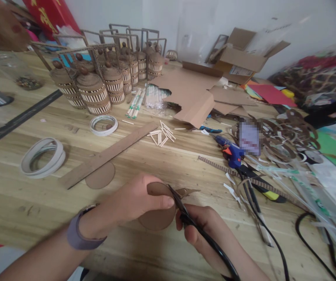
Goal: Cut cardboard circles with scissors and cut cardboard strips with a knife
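Observation:
My left hand (144, 199) pinches a round brown cardboard disc (158, 219) between thumb and fingers, above the wooden table. In my right hand (206, 226) is a pair of black scissors (182, 207), fingers wrapped around the handles. The blades lie against the right edge of the disc, where a thin cardboard offcut (189, 192) curls away. Another cardboard disc (100, 177) lies to the left, partly under a long cardboard strip (109, 154). Part of the held disc is hidden by my left thumb and palm.
Rolls of tape (59, 156), scattered small sticks (162, 133) and a blue glue gun (231, 152) with a black cord lie around the hands. Behind stand several lantern-like cardboard pieces (93, 91), cardboard sheets (191, 91) and an open box (240, 58). Brown paper curls (288, 136) sit right.

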`<state>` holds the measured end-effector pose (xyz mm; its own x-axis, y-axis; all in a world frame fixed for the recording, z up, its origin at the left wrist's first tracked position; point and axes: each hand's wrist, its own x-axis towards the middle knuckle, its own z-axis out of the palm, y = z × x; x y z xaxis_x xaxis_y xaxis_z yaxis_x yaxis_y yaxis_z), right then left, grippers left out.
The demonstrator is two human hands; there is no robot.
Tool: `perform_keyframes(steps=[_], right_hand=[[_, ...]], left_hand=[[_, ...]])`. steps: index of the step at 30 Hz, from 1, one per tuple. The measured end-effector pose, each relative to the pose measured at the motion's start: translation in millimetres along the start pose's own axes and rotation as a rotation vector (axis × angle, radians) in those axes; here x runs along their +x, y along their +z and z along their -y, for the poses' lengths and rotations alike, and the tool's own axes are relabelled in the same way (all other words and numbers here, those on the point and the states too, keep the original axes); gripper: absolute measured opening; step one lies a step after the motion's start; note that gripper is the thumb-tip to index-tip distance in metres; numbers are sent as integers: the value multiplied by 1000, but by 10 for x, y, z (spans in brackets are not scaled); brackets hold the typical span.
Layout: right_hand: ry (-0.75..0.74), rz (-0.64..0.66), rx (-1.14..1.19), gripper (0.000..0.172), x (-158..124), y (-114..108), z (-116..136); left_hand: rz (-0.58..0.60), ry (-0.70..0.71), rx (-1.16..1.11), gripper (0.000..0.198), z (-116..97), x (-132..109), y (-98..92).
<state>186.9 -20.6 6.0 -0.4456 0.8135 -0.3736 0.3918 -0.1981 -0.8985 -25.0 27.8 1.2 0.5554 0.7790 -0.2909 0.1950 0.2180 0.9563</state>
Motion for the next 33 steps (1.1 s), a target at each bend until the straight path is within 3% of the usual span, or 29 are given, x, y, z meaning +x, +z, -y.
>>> perform_keyframes(steps=[20, 26, 29, 33], right_hand=[[-36, -9, -42, 75, -2, -34, -57], [-71, -104, -66, 76, 22, -31, -104], [-109, -166, -128, 73, 37, -26, -168], [-128, -172, -208, 72, 49, -13, -227]], left_hand=[[25, -33, 4, 24, -57, -14, -7], [-168, -104, -243, 32, -1, 22, 95], [-192, -103, -429, 36, 13, 32, 167], [-260, -79, -474, 36, 19, 26, 231]])
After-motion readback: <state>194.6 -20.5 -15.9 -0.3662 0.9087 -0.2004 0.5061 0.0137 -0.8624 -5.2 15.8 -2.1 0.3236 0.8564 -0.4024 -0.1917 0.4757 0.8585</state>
